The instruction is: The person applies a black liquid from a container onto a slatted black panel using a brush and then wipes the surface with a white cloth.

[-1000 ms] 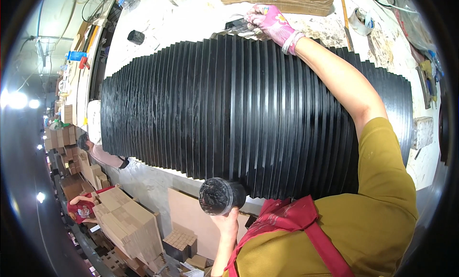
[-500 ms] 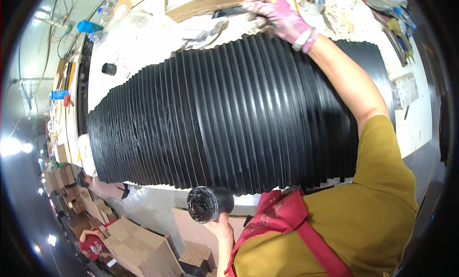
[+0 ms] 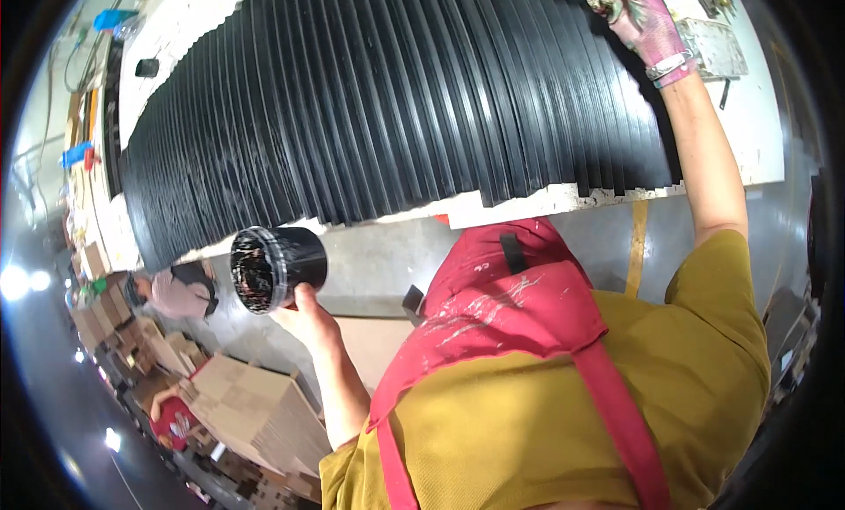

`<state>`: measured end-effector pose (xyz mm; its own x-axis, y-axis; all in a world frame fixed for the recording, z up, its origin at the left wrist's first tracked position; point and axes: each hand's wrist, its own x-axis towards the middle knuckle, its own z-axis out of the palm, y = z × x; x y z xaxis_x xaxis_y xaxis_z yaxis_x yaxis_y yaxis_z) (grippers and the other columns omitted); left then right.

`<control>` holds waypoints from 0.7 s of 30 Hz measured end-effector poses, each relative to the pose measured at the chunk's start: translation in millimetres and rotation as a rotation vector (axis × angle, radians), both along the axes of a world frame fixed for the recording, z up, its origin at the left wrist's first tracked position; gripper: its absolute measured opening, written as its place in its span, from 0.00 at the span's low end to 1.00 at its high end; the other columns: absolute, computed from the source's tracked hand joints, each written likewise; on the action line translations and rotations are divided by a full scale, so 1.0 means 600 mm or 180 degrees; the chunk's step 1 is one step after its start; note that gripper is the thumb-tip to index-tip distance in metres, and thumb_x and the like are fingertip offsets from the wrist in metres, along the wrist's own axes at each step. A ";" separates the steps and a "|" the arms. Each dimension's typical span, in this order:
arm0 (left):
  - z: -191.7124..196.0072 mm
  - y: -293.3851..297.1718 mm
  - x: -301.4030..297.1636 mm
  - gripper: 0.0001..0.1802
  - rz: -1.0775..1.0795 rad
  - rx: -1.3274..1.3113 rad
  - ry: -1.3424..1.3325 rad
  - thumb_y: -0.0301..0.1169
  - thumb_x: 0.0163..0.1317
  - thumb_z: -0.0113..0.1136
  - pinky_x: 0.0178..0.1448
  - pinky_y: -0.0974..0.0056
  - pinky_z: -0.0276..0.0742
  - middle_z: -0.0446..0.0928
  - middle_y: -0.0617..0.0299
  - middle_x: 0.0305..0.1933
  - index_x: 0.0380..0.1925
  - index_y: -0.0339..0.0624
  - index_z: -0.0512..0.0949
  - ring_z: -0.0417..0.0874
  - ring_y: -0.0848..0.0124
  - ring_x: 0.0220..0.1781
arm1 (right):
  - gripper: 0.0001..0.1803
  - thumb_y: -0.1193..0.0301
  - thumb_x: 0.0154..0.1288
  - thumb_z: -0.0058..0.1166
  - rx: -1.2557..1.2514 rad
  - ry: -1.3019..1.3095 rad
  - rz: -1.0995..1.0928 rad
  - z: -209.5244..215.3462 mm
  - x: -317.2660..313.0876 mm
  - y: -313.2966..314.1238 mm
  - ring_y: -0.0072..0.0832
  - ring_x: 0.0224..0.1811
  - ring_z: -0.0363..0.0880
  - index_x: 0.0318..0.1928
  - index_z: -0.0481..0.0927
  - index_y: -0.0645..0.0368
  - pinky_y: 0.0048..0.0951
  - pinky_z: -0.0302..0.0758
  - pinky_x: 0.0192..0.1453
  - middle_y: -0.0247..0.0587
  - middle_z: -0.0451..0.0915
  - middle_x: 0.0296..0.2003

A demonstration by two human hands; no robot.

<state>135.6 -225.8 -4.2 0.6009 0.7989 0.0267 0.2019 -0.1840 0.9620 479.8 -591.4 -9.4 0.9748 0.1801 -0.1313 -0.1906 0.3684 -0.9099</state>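
My bare left hand [image 3: 308,315] grips a black tub [image 3: 301,262] from below, tilted so that its mouth faces left. Wet black residue coats the tub's inside. Long black strips [image 3: 378,105] lie side by side in a wide row over the white table [image 3: 761,136], the ones at the left looking wet and glossy. Over the far right end of the row, my right hand [image 3: 650,24] wears a stained pink glove. Its fingers are curled round a small, dirty, crumpled piece that I cannot make out.
A small black cup [image 3: 147,68] stands at the table's far left. Beyond my right hand lies a stained flat plate [image 3: 715,48]. Stacked cardboard [image 3: 242,404] stands on the floor at the lower left, near another person [image 3: 180,294].
My right hand has moved from the far middle of the strips to their right end. My left hand and the tub have shifted left. The view has tilted toward my apron.
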 end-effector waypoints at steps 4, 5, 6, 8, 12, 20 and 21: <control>0.012 -0.027 -0.034 0.41 0.0076 0.0432 -0.0366 0.41 0.52 0.69 0.62 0.58 0.66 0.68 0.52 0.57 0.60 0.32 0.60 0.71 0.63 0.56 | 0.04 0.72 0.66 0.49 -0.0006 -0.0173 0.0242 -0.007 0.015 -0.017 0.15 0.21 0.72 0.38 0.74 0.59 0.17 0.72 0.23 0.31 0.74 0.24; 0.014 -0.041 -0.038 0.43 0.0173 0.0543 -0.0310 0.43 0.51 0.70 0.62 0.58 0.66 0.68 0.53 0.58 0.60 0.32 0.59 0.71 0.63 0.56 | 0.05 0.72 0.66 0.50 0.0007 -0.0164 0.0341 -0.009 0.023 -0.025 0.15 0.22 0.72 0.39 0.74 0.59 0.17 0.72 0.23 0.31 0.75 0.25; 0.016 -0.059 -0.045 0.43 0.0318 0.0599 -0.0270 0.42 0.52 0.69 0.63 0.58 0.65 0.68 0.52 0.58 0.61 0.32 0.59 0.70 0.63 0.57 | 0.05 0.72 0.65 0.50 -0.0003 -0.0053 0.0305 0.005 0.020 -0.021 0.15 0.23 0.72 0.39 0.75 0.60 0.17 0.72 0.23 0.30 0.75 0.27; 0.019 -0.109 -0.052 0.42 0.0596 0.0568 -0.0279 0.42 0.54 0.67 0.64 0.59 0.64 0.67 0.52 0.58 0.61 0.31 0.58 0.70 0.63 0.58 | 0.04 0.72 0.65 0.50 -0.0076 -0.0034 0.0604 0.010 0.023 -0.042 0.16 0.22 0.70 0.37 0.75 0.59 0.18 0.71 0.24 0.30 0.74 0.27; 0.019 -0.217 -0.045 0.37 0.0894 0.0559 -0.0096 0.35 0.57 0.62 0.66 0.59 0.61 0.65 0.52 0.60 0.62 0.31 0.56 0.68 0.64 0.59 | 0.14 0.67 0.68 0.47 -0.0210 -0.0170 0.1442 -0.057 0.060 -0.102 0.11 0.22 0.65 0.49 0.73 0.61 0.14 0.65 0.27 0.28 0.73 0.26; 0.039 -0.337 -0.041 0.29 0.0944 0.0231 0.0380 0.35 0.62 0.55 0.66 0.60 0.59 0.67 0.53 0.58 0.58 0.31 0.61 0.68 0.65 0.58 | 0.08 0.72 0.66 0.50 0.0418 0.0410 0.1604 -0.072 0.078 -0.107 0.15 0.24 0.69 0.41 0.76 0.63 0.15 0.63 0.23 0.35 0.74 0.24; 0.034 -0.344 -0.048 0.28 0.0881 0.0279 0.0243 0.35 0.62 0.55 0.65 0.60 0.60 0.67 0.53 0.57 0.58 0.31 0.61 0.69 0.65 0.57 | 0.07 0.73 0.65 0.50 0.0366 0.0527 0.1470 -0.068 0.078 -0.097 0.15 0.22 0.70 0.41 0.76 0.63 0.16 0.65 0.22 0.35 0.74 0.23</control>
